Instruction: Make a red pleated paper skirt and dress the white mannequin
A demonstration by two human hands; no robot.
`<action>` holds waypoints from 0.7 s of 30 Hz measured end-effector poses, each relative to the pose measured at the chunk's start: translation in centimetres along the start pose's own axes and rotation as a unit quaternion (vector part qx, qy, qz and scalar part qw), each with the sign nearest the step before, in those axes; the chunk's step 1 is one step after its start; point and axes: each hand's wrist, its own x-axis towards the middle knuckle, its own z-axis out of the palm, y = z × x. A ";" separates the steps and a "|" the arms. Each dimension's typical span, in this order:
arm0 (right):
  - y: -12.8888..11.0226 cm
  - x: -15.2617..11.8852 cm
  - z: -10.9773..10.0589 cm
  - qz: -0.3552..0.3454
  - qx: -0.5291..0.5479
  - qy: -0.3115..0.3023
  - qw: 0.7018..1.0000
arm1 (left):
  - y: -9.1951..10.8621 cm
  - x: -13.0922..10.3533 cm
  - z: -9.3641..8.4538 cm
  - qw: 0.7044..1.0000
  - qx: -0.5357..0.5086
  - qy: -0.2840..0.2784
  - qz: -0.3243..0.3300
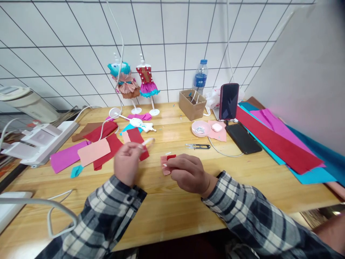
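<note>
My left hand [126, 162] is closed in a pinch on a small white strip [148, 141], blurred by motion, above the table left of centre. My right hand [188, 173] has its fingers together at the right edge of a small pleated pink and red paper piece [164, 168], which lies on the table. Its fingertips hide part of that piece. A tiny white bit [168, 153] lies just behind it. Pink and red paper pieces [136, 138] lie beyond my left hand. Thread snips [198, 146] rest behind my right hand.
Two dressed mini mannequins [145, 79] stand by the tiled wall, a bare white one [140, 124] lies nearer. A cardboard box [192, 105], bottle [201, 77], pink bead dish [201, 128] and two phones [244, 138] stand or lie behind. Coloured paper strips [277, 140] cover the right; a power strip [51, 144] is left.
</note>
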 end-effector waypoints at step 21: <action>1.8 0.8 1.4 0.478 0.350 0.044 0.804 | 3.1 -1.0 0.6 0.931 -0.070 -0.345 0.093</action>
